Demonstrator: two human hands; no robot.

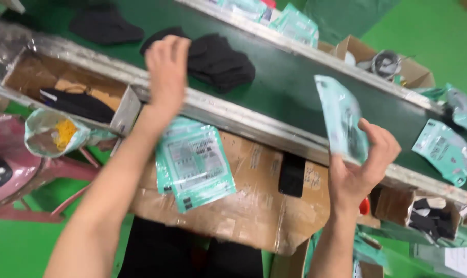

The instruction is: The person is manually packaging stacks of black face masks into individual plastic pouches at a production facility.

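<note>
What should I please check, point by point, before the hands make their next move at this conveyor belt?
1. Right hand has a firm hold of the pale green packet: ok, its fingers pinch the lower edge and the packet stands upright.
2. Left hand is free: ok, it reaches to the pile of black masks and holds nothing.
3. Masks lie within reach on the green belt: ok.
4. Left hand touches the pile: cannot tell, the hand is blurred.
5. Spare packets lie ready on the cardboard board: ok.
6. Packet's mouth is open: cannot tell.
</note>
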